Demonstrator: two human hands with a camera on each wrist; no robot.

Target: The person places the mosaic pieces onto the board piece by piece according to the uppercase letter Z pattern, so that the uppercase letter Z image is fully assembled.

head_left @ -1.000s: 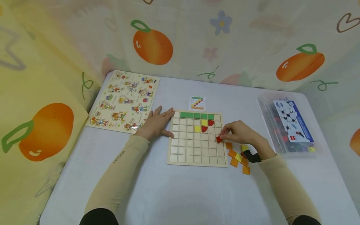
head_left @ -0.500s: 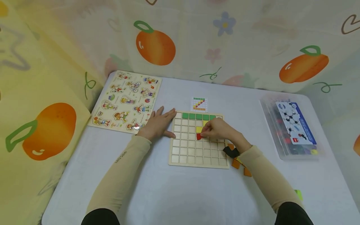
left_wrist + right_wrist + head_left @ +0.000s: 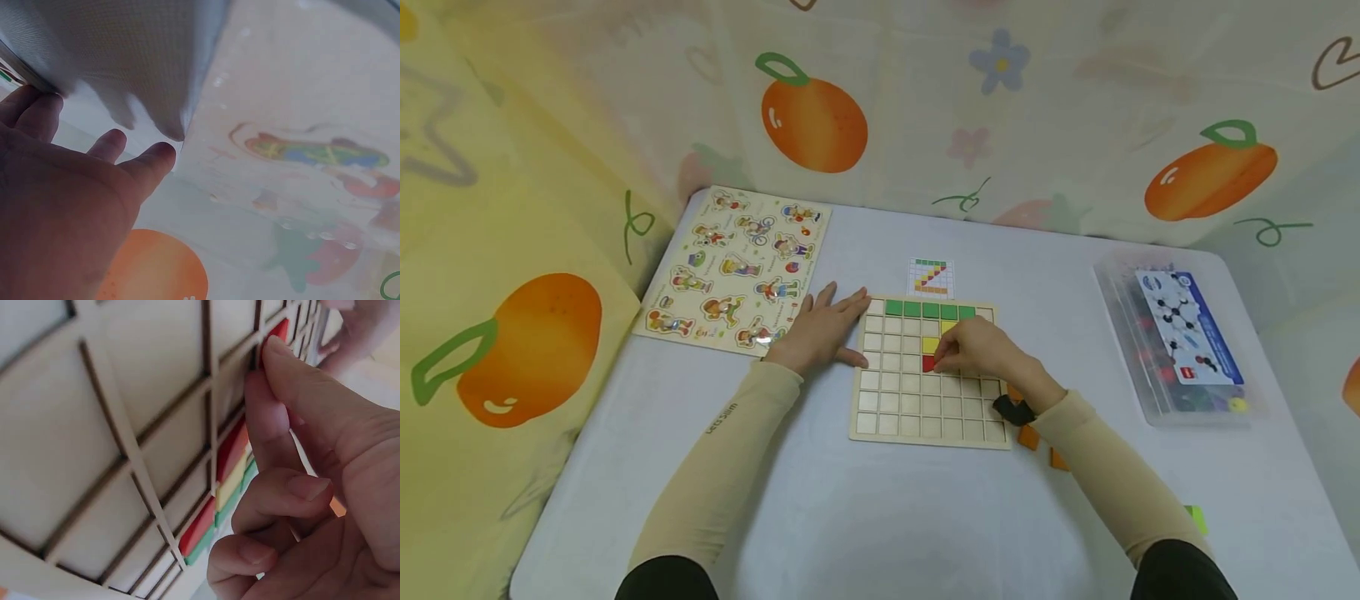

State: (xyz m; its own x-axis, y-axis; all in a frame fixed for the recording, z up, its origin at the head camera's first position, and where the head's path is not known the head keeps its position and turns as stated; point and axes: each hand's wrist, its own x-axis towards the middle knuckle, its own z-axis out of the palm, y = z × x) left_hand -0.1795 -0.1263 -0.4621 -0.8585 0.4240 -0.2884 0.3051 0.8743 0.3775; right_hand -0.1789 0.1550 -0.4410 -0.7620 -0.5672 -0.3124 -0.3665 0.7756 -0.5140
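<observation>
A wooden grid board (image 3: 887,403) lies on the white table, with a row of green tiles (image 3: 912,309) along its far side and yellow tiles (image 3: 930,345) below them. My right hand (image 3: 981,348) pinches a red tile (image 3: 928,363) between thumb and forefinger, at a cell just below a yellow tile. In the right wrist view the red tile (image 3: 280,329) shows past the thumb tip, and more red tiles (image 3: 232,448) sit in cells. My left hand (image 3: 822,333) rests with spread, straight fingers at the board's left edge, its thumb touching the frame.
A small pattern card (image 3: 931,278) lies behind the board. To the left is a picture puzzle board (image 3: 741,267); to the right, a clear plastic case (image 3: 1180,333). Loose orange tiles (image 3: 1028,437) lie partly under the right forearm, and a bright green piece (image 3: 1197,518) is beyond it.
My right hand has carried the red tile left from the board's right side to a cell below the yellow tile, where it now sits flatter. The left hand stays in place.
</observation>
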